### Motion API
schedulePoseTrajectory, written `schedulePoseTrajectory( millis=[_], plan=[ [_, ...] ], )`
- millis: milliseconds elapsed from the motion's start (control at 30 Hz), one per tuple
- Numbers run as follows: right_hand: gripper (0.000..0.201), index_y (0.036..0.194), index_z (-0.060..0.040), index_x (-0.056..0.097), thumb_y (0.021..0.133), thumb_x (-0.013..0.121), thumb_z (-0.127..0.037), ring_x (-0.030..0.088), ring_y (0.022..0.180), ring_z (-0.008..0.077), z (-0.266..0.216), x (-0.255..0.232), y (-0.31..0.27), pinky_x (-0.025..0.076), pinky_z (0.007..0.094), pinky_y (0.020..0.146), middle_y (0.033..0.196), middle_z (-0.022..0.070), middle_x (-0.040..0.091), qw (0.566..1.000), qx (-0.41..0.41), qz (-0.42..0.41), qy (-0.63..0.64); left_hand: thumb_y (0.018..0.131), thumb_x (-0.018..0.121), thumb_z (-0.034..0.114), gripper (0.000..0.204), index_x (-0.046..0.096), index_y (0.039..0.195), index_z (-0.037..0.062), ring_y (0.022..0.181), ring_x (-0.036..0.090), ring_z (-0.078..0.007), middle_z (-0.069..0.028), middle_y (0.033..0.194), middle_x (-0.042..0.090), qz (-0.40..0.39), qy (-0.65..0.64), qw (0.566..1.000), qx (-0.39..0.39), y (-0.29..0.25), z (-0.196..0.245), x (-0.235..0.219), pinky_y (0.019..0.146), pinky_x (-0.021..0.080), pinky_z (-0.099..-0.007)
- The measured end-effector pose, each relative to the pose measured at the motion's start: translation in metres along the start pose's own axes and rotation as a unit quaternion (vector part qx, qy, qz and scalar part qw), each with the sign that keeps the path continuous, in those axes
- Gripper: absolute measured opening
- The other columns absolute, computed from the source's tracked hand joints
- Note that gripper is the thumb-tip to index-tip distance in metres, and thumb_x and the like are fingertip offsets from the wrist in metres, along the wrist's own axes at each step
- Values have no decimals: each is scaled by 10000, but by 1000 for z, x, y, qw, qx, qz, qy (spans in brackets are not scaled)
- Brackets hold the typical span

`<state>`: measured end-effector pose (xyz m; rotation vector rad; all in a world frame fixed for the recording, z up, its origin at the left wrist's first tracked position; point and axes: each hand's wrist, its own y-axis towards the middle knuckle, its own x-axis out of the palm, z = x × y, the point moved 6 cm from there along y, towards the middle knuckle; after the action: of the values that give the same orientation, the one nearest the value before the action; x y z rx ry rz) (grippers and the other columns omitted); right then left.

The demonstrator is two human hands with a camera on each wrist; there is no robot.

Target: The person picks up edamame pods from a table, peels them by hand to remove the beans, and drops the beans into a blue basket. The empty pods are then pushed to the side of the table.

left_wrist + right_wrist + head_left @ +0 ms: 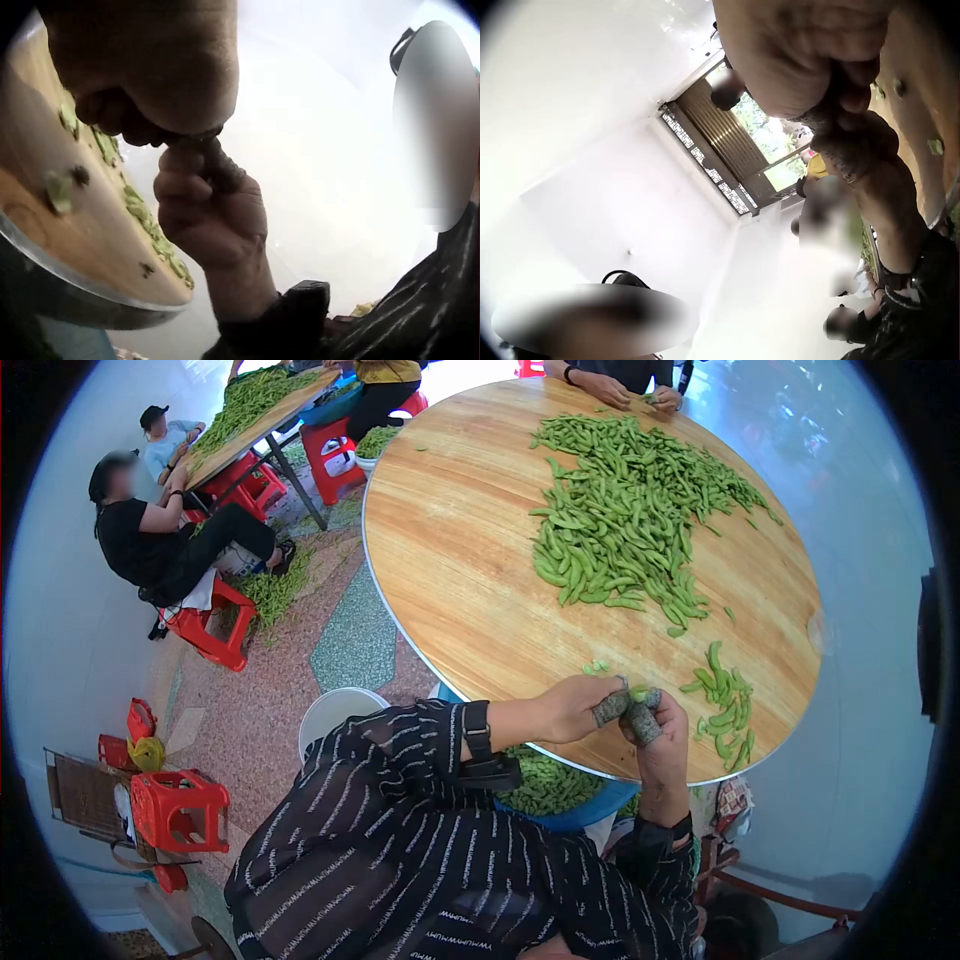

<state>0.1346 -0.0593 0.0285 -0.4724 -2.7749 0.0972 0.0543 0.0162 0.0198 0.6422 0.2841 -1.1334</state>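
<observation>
Soybean pod [640, 695]: between the fingertips, right of centre in the frame
Left hand [572, 710]: pinching the pod
Right hand [662, 738]: pinching it too
Knack: I'd press evenly with the grey wraps [611, 706], over the wooden table [460, 490]
Shirt lettering [400, 865]: too small to read

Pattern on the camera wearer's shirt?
Black shirt with broken white stripes made of small marks; it shows best in the head view.

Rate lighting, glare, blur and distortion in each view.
Head: bright, heap of green bean pods fairly sharp, fisheye bending, black corners, glare at top; left wrist: left hand dark and soft against a washed-out background; right wrist: right hand shadowed, glare at the bright opening, faces blurred.
</observation>
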Motion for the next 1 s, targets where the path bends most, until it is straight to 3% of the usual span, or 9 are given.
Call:
schedulePoseTrajectory(
  millis=[100, 200, 267, 400, 467, 600, 733, 900, 1000],
  plan=[
    [78, 833, -28, 524, 763, 557, -28, 482, 609, 56, -1, 4, 3, 378, 179, 540, 712, 9, 551, 997, -40, 19, -64, 884, 433, 269, 246, 470, 772, 53, 546, 474, -181, -41, 628, 508, 78, -189, 979, 6, -1, 4, -13, 494, 372, -300],
    [61, 820, -26, 527, 765, 548, -12, 473, 617, 46, -4, 7, 4, 371, 174, 546, 710, 0, 543, 984, -86, 26, -153, 891, 414, 266, 262, 471, 747, 54, 472, 375, -117, -9, 568, 437, 23, -392, 898, -198, -3, -8, -4, 429, 296, -239],
    [41, 804, -26, 532, 770, 543, -5, 468, 622, 39, -10, 13, 2, 364, 169, 547, 710, -8, 539, 926, -225, 22, -303, 896, 405, 275, 266, 476, 756, 61, 456, 327, -77, 8, 546, 396, 7, -553, 745, -373, -12, -19, 8, 411, 248, -211],
    [48, 791, -33, 539, 766, 533, 8, 464, 616, 39, -12, 12, 7, 359, 167, 541, 710, -11, 539, 951, -175, 23, -254, 892, 425, 280, 254, 483, 762, 69, 473, 338, -67, 14, 564, 403, -19, -515, 778, -360, -10, -30, 11, 418, 257, -205],
    [61, 791, -41, 543, 769, 519, 10, 457, 589, 40, 0, 6, 10, 357, 167, 529, 689, -14, 534, 987, -48, 15, -155, 882, 453, 270, 230, 478, 764, 74, 490, 361, -57, 23, 592, 413, 2, -307, 924, -227, 0, -23, -1, 423, 274, -203],
    [55, 793, -55, 547, 788, 498, -31, 451, 563, 40, 2, 2, 16, 346, 172, 498, 662, -17, 526, 997, -6, -9, -73, 874, 467, 239, 180, 487, 791, 80, 511, 384, -53, 31, 620, 429, 3, -353, 925, -139, 6, -25, -8, 434, 295, -195],
    [76, 787, -68, 544, 801, 481, -107, 437, 527, 42, 10, 0, 18, 309, 170, 448, 640, -22, 509, 998, 32, -57, -21, 875, 422, 155, 119, 521, 870, 90, 523, 396, -47, 28, 642, 468, -58, -260, 923, -278, -2, -18, -16, 440, 311, -190],
    [42, 783, -55, 537, 768, 502, -40, 435, 535, 37, 16, -6, 19, 321, 163, 467, 652, -16, 513, 998, 21, -42, 37, 866, 423, 117, 120, 502, 932, 56, 547, 393, -48, -2, 681, 486, -89, -452, 840, -288, -6, -19, -7, 461, 290, -173],
    [34, 770, -24, 529, 754, 502, -11, 417, 537, 48, 9, -7, 16, 333, 187, 476, 638, -12, 504, 999, 0, -1, -34, 849, 490, 160, 122, 520, 919, 65, 536, 374, -27, 52, 641, 444, -25, -414, 858, -304, -5, -20, -10, 468, 279, -162]
  ],
)
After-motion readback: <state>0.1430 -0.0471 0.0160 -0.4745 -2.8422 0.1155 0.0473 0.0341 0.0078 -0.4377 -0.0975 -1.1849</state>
